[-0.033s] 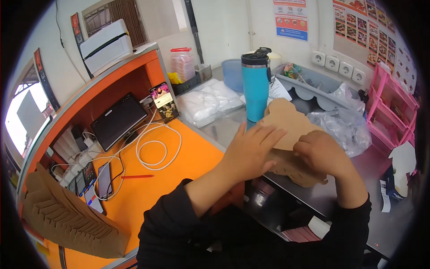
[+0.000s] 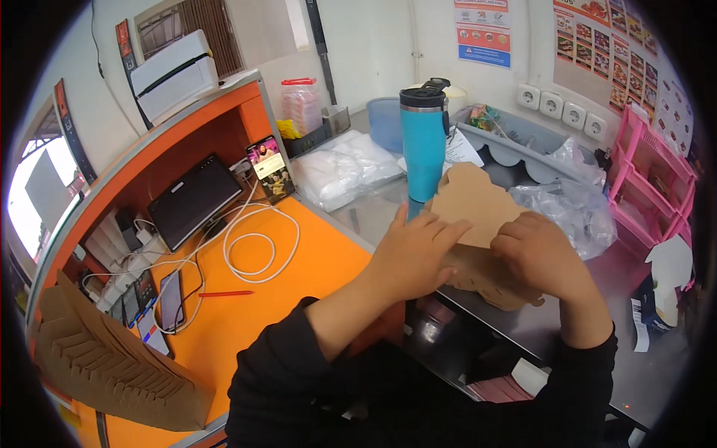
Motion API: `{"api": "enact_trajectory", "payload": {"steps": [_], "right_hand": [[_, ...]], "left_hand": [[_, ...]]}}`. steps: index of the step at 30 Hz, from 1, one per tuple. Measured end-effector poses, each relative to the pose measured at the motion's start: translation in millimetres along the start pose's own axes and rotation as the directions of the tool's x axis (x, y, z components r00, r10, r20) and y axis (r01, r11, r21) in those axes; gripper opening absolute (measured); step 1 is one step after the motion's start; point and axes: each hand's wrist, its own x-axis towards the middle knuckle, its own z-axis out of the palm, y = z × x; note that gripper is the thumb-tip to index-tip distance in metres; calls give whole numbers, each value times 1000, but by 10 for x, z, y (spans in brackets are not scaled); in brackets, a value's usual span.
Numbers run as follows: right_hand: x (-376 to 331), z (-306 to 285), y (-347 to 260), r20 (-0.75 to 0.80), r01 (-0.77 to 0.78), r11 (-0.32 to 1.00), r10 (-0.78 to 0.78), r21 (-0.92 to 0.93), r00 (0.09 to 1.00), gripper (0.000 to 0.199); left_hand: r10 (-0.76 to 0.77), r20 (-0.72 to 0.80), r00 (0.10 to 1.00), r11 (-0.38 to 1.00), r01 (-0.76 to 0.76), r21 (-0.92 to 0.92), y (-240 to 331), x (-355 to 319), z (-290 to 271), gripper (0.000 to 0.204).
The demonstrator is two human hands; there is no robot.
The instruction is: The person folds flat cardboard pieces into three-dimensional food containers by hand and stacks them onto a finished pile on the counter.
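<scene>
A brown cardboard box [image 2: 478, 209], partly folded, stands on the dark metal counter with a shaped flap raised at its far side. My left hand [image 2: 417, 252] grips its left side, fingers bent against the flap and the thumb side low. On the right, my right hand [image 2: 544, 254] curls its fingers over the box's upper edge; the fingertips are partly hidden behind the knuckles. Slots and cut tabs show on the near wall below my hands. Just beyond the box stands a turquoise tumbler [image 2: 423, 153] with a black lid.
Left, an orange desk [image 2: 321, 257] holds a propped phone [image 2: 270, 170], a tablet [image 2: 196, 201], white cables, a red pen [image 2: 225, 293] and stacked flat cardboard [image 2: 112, 366]. Plastic bags [image 2: 571, 213], a grey tray [image 2: 515, 138] and a pink rack [image 2: 650, 179] lie beyond and right of the box.
My left hand's fingers have bent slightly over the flap. My right hand keeps nearly the same place on the box. The whole view has shifted a little.
</scene>
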Motion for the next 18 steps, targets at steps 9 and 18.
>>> {"api": "enact_trajectory", "payload": {"steps": [9, 18], "right_hand": [[-218, -413, -252, -529, -348, 862, 113, -368, 841, 14], [-267, -720, 25, -629, 119, 992, -64, 45, 775, 7]], "left_hand": [[-147, -264, 953, 985, 117, -128, 187, 50, -218, 10], [-76, 55, 996, 835, 93, -542, 265, 52, -565, 14]]}}
